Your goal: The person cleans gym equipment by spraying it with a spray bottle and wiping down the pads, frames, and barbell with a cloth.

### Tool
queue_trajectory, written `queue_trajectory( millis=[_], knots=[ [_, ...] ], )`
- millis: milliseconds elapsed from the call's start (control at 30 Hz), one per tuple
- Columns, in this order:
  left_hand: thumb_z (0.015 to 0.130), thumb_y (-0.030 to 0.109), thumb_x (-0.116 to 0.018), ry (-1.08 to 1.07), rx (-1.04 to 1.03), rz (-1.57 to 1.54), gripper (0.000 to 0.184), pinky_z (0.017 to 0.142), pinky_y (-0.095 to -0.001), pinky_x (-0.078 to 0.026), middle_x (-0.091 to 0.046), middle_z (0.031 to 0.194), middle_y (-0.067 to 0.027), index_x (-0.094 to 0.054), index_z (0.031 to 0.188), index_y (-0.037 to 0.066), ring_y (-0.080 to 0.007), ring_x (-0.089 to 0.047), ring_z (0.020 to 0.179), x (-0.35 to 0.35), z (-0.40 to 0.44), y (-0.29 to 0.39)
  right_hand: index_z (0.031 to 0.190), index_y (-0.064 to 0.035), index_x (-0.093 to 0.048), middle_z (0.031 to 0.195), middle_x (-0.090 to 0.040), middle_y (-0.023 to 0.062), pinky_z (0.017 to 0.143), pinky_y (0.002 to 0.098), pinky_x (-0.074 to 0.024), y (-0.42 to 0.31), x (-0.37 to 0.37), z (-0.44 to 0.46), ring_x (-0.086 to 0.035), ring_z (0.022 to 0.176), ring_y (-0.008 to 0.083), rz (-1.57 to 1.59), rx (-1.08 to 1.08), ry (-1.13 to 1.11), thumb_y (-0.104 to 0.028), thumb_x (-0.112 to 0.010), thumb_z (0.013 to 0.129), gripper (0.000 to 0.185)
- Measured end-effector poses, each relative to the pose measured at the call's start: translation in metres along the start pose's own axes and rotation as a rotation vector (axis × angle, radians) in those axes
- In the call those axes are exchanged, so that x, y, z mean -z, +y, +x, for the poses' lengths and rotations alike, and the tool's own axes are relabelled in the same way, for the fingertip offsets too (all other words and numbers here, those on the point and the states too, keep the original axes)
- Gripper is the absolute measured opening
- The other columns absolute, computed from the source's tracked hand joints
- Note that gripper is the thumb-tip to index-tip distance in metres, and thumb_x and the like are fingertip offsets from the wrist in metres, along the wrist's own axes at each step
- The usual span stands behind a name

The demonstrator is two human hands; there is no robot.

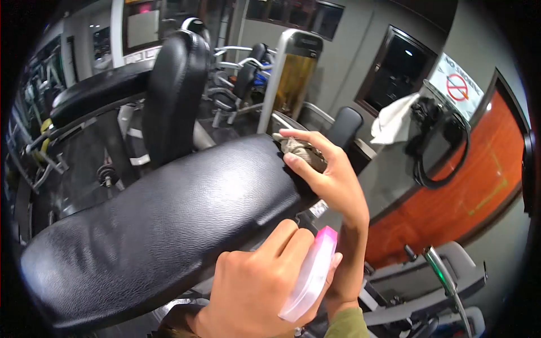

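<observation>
A long black padded bench cushion [186,208] stretches across the middle of the head view, its leather-like surface shiny under the light. At its far right end, my right hand [335,174] is closed around a crumpled grey-beige cloth [304,153], pressed against the pad's edge. Closer to me, my left hand [259,279] grips a spray bottle [310,276] with a whitish, translucent head and a pink tip pointing away. The lower part of the bottle is hidden behind my fingers.
Behind the pad stands an upright black backrest [177,93]. A weight machine tower [293,79] rises further back. To the right, a white towel [394,118] and black straps [445,141] hang by the wall. Grey gym equipment [428,276] stands at the lower right.
</observation>
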State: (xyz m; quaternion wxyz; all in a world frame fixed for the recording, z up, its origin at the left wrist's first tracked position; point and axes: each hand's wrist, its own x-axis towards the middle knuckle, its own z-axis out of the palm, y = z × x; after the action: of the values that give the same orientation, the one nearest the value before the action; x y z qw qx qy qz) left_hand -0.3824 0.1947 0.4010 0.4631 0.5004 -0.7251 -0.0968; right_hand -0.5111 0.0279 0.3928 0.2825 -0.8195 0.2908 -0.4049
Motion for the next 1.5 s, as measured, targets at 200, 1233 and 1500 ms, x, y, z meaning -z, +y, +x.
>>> queue_trajectory(
  millis=[200, 1233, 1500],
  knots=[
    [0.08, 0.015, -0.074, 0.099, 0.068, 0.073, 0.017, 0.049, -0.0351, -0.044, -0.057, 0.068, -0.0107, -0.064, 0.08, 0.001, -0.0301, -0.059, 0.054, 0.021, -0.004, 0.008, 0.117, -0.0092, -0.068, 0.102, -0.069, 0.0106, 0.083, 0.031, -0.0487, 0.009, 0.0, 0.005, -0.067, 0.09, 0.022, -0.098, 0.109, -0.013, -0.017, -0.07, 0.086, 0.032],
    [0.096, 0.024, -0.048, -0.004, 0.356, -0.167, 0.027, 0.041, -0.031, -0.048, -0.059, 0.068, -0.0123, -0.061, 0.103, 0.001, -0.0186, -0.059, 0.043, 0.034, 0.043, -0.027, 0.121, -0.007, -0.065, 0.108, -0.071, 0.0175, 0.09, 0.0352, -0.0494, 0.04, -0.022, -0.002, -0.068, 0.103, 0.0306, -0.025, -0.096, 0.321, -0.035, -0.063, 0.092, 0.04],
    [0.096, 0.021, -0.045, 0.054, 0.221, -0.016, 0.027, 0.041, -0.0312, -0.049, -0.061, 0.071, -0.0128, -0.06, 0.107, 0.001, -0.0184, -0.061, 0.046, 0.031, 0.041, -0.029, 0.12, 0.0003, -0.055, 0.105, -0.069, 0.0243, 0.088, 0.0398, -0.0501, 0.04, -0.029, -0.009, -0.067, 0.101, 0.0368, -0.049, -0.12, 0.466, -0.037, -0.062, 0.094, 0.046]
  ],
)
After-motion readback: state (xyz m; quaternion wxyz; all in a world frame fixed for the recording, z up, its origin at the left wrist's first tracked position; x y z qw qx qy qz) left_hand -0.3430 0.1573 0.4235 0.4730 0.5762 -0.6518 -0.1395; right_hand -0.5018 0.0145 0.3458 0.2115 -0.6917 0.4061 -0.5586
